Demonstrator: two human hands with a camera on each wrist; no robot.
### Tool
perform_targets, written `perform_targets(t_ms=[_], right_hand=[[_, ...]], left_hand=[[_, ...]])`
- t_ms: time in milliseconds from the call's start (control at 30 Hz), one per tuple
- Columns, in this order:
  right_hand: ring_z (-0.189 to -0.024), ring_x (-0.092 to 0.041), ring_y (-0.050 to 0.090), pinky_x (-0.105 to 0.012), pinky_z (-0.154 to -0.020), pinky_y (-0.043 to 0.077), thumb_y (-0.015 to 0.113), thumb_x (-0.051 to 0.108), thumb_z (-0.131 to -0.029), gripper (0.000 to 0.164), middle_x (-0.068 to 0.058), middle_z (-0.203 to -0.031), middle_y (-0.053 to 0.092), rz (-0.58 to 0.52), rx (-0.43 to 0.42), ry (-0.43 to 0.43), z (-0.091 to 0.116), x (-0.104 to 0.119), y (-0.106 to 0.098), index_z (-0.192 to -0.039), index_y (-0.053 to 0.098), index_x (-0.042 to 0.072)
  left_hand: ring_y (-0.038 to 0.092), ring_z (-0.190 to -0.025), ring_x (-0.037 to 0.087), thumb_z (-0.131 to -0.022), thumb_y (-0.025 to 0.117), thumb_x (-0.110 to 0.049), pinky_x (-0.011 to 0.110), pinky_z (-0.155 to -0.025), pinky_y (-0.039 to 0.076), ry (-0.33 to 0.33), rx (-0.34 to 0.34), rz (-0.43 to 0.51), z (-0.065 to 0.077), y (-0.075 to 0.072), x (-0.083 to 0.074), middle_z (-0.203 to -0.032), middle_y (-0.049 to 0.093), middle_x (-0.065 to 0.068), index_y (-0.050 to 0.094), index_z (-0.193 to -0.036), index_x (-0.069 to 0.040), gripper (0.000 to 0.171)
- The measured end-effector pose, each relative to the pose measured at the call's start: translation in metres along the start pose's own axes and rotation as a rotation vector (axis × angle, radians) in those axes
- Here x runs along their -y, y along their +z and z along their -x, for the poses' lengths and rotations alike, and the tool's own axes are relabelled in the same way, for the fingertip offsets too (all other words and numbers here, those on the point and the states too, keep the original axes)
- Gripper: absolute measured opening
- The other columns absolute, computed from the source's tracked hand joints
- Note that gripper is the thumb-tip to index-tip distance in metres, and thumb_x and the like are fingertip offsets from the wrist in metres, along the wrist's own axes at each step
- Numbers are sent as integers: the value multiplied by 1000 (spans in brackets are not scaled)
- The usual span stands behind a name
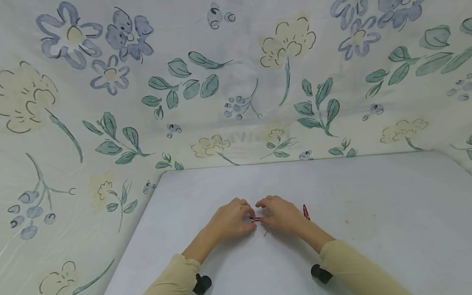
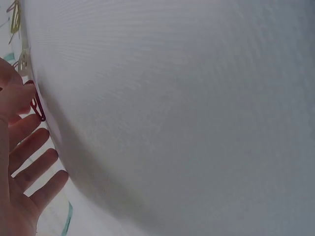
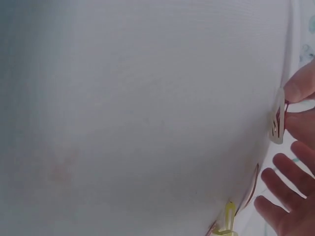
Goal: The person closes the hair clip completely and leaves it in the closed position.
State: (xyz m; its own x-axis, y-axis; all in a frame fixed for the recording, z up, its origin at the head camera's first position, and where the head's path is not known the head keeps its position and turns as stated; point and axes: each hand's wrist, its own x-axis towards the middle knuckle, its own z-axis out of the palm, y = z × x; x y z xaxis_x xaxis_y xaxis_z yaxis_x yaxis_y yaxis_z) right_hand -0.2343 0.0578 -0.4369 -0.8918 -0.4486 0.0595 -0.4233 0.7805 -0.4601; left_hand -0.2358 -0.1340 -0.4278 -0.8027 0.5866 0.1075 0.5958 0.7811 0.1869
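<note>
A red snap hair clip (image 1: 255,219) lies between my two hands, low over the white table. In the left wrist view my left hand (image 2: 24,162) pinches this red hair clip (image 2: 37,105) between thumb and forefinger, with the other fingers spread. Opposite it, my right hand (image 1: 279,213) has its thumb and forefinger at the clip's other end; in the right wrist view a sliver of red shows between those fingertips (image 3: 294,91). A cream hair clip (image 3: 277,120) rests on the table close by the right hand (image 3: 290,196). My fingers partly hide the red clip.
Another red hair clip (image 1: 306,212) lies beyond my right wrist. A yellow hair clip (image 3: 229,216) also shows near it in the right wrist view. The white table (image 1: 385,192) meets a flower-printed sheet (image 1: 234,120) at its far edge.
</note>
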Motion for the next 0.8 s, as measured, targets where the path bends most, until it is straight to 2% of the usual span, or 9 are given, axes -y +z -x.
perform_targets(t_ms=[300, 567, 800], right_hand=[[-109, -25, 59, -46, -88, 52, 74, 18, -87, 24, -5, -111, 67, 9, -25, -23, 0, 1, 6, -110, 71, 9], [-101, -21, 58, -42, -78, 53, 74, 15, -86, 11, -1, -103, 65, 27, -49, -60, 2, -1, 8, -97, 73, 13], [-99, -19, 57, -39, -75, 53, 75, 14, -85, 4, 1, -100, 65, 35, -61, -65, 3, 0, 8, -89, 73, 14]], left_hand=[[59, -97, 16, -83, 76, -28, 35, -78, 53, 2, -17, 22, -1, 0, -1, -99, 67, -4, 75, -90, -17, 14], [59, -95, 16, -83, 77, -26, 34, -76, 53, -4, -29, 16, -1, 2, -2, -98, 67, -4, 75, -88, -18, 10], [59, -93, 15, -82, 77, -25, 33, -74, 53, -6, -49, 18, -1, 5, -2, -96, 66, -4, 74, -85, -19, 8]])
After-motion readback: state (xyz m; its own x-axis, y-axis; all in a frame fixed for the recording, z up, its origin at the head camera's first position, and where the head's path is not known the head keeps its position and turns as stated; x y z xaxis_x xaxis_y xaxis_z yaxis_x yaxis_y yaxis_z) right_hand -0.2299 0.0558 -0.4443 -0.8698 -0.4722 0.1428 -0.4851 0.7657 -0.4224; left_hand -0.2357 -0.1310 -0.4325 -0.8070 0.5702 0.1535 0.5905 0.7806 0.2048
